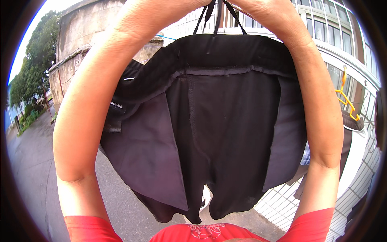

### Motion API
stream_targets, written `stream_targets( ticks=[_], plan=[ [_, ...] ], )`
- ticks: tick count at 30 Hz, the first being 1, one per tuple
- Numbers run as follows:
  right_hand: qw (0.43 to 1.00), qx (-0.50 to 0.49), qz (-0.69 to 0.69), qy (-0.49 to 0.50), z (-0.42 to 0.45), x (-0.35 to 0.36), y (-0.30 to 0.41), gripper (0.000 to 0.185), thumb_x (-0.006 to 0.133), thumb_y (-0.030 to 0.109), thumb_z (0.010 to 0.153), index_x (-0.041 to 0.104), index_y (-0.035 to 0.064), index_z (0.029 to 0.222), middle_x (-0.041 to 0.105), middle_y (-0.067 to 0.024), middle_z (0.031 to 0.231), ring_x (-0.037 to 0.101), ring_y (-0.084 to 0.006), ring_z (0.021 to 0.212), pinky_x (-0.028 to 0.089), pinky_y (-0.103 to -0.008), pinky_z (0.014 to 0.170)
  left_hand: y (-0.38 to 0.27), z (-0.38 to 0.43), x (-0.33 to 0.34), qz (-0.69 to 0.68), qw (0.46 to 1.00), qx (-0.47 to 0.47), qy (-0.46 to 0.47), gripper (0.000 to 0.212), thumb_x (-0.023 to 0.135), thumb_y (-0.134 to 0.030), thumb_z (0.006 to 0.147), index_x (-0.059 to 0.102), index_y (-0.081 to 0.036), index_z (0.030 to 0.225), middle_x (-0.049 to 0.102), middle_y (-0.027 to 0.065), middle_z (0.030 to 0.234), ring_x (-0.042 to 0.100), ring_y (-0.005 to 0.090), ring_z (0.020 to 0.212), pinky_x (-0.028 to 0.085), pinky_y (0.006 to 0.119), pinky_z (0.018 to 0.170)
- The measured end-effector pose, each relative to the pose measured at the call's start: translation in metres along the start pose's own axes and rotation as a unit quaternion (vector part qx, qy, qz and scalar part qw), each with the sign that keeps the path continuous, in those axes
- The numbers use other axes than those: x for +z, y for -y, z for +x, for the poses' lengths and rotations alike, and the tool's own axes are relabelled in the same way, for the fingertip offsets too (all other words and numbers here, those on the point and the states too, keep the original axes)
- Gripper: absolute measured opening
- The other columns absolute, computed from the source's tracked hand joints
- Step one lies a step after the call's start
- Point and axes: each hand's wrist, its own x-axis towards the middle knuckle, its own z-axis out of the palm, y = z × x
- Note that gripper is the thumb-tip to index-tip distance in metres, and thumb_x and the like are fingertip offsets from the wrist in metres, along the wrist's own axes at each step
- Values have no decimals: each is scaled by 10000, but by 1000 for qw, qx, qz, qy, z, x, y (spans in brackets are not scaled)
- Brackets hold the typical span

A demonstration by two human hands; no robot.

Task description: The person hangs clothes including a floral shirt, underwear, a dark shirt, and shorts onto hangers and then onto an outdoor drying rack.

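Both my arms reach up around a pair of black shorts (239,121) that hangs in front of me. The inner side faces me, with grey pocket linings (151,151) at both sides and a wide black waistband (229,50) on top. Black drawstrings (217,18) rise from the waistband past the top edge. My left hand (181,6) and my right hand (263,10) show only in part up there, their fingers cut off. What they grip is hidden. A small label (116,105) with writing sits inside the waistband at the left.
Right of me runs a white-tiled wall (281,205) with barred windows (329,21). A yellow hanger (343,93) hangs there above a dark and white garment (352,160). At left are grey pavement (33,169), trees (33,66) and a weathered concrete wall (87,24).
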Motion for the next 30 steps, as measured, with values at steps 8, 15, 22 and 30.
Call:
stream_targets(
  ticks=[8,15,22,30],
  plan=[
    [973,40,211,87,-2,4,2,196,662,162,927,657,20,1061,673,-22,890,572,-63,684,447,-181,577,10,-8,0,31,996,50,-66,103,671,-42,805,591,22,809,627,162,709,623,258,644,482,353,605],
    [983,89,139,77,2,6,-3,175,653,128,912,683,1,1030,678,-29,826,589,-58,648,451,-187,562,14,-14,3,51,993,76,-74,85,709,-37,810,633,-1,808,629,136,734,624,242,675,483,333,627],
    [999,17,-36,-8,-5,9,-12,154,644,99,786,699,-39,827,697,-88,705,645,-106,673,514,-251,639,16,-29,-12,99,992,77,-4,58,726,-47,801,681,-16,818,640,139,765,652,259,728,495,339,657],
    [999,34,-27,-5,-14,8,-13,237,653,95,835,717,-28,1027,706,-85,760,615,-99,665,503,-248,641,14,-52,-30,38,996,-69,43,177,662,-111,883,698,23,993,691,167,906,677,249,834,523,321,748]
  ],
)
